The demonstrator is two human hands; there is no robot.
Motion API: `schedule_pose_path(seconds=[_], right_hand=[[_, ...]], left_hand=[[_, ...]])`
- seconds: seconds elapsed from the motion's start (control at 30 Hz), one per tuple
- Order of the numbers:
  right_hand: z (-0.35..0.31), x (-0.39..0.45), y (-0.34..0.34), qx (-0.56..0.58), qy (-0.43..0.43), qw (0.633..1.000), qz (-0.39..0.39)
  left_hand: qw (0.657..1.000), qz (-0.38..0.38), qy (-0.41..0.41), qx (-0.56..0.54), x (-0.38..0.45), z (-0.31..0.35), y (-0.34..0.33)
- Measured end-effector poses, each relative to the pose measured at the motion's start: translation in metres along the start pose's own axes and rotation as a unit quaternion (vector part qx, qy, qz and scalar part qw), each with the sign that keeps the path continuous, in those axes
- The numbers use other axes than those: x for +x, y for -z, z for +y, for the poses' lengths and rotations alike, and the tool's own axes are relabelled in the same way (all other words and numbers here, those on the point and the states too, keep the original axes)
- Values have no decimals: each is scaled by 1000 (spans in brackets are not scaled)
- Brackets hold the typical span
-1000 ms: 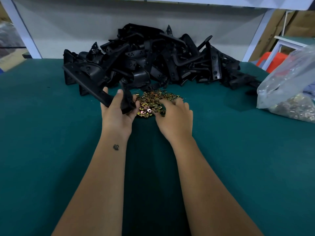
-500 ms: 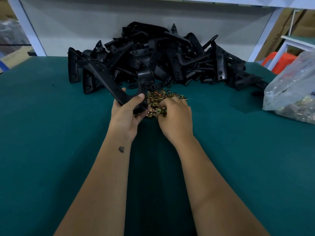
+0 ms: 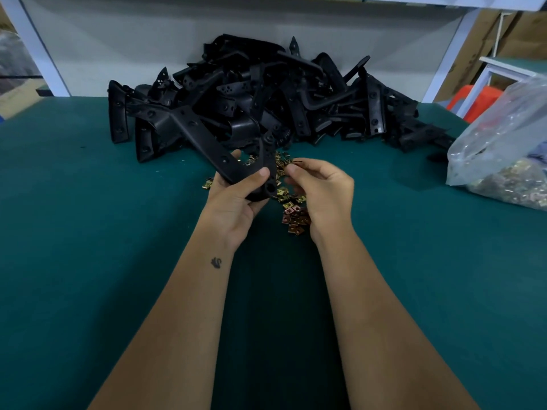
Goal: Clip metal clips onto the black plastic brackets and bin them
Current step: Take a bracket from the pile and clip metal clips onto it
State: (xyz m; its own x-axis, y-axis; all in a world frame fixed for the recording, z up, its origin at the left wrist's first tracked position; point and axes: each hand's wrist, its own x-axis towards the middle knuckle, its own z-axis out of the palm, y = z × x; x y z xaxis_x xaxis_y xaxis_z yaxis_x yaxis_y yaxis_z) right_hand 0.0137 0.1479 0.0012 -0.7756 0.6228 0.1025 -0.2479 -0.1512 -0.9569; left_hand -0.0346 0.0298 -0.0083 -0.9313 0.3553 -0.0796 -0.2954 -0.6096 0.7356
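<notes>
My left hand (image 3: 233, 199) grips a black plastic bracket (image 3: 207, 146) by its lower end, thumb across the top, the long arm pointing up and to the left. My right hand (image 3: 322, 187) is lifted just right of the bracket and pinches a small metal clip (image 3: 296, 163) between thumb and fingertips. Under and between the hands lies a small heap of gold and copper metal clips (image 3: 293, 217) on the green table (image 3: 88, 232). A large pile of black brackets (image 3: 266, 99) lies behind them.
A clear plastic bag of more metal clips (image 3: 503, 161) sits at the right edge of the table. White frame posts (image 3: 38, 45) and a grey back panel stand behind the pile. An orange stool (image 3: 470, 102) shows beyond the table at the right.
My right hand has risen from the clip heap with one clip pinched. My left hand has drawn the bracket nearer and turned its end towards the right hand.
</notes>
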Motion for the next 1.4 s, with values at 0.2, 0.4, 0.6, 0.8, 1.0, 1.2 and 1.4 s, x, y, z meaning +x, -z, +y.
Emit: schedule_pose_path(seconds=[0.2, 0.4, 0.6, 0.8, 1.0, 1.2, 1.4], right_hand=[[-1, -4, -3, 35, -3, 999, -41], [-1, -2, -1, 82, -39, 995, -38], [-1, -2, 1, 88, -24, 994, -55], [-1, -2, -1, 77, -7, 996, -48], [1, -1, -1, 58, 3, 997, -42], [1, 0, -1, 75, -22, 996, -52], [0, 2, -1, 87, -61, 992, -61]], left_hand=[[1000, -11, -2, 19, -1, -1, 0], [1000, -14, 5, -4, -1, -1, 1], [1000, -25, 3, 0, -2, -1, 1], [999, -32, 4, 13, -1, -1, 3], [999, -42, 2, 15, 0, -1, 3], [997, -69, 7, 22, -1, -1, 4], [994, -101, 11, 44, -1, -1, 5]])
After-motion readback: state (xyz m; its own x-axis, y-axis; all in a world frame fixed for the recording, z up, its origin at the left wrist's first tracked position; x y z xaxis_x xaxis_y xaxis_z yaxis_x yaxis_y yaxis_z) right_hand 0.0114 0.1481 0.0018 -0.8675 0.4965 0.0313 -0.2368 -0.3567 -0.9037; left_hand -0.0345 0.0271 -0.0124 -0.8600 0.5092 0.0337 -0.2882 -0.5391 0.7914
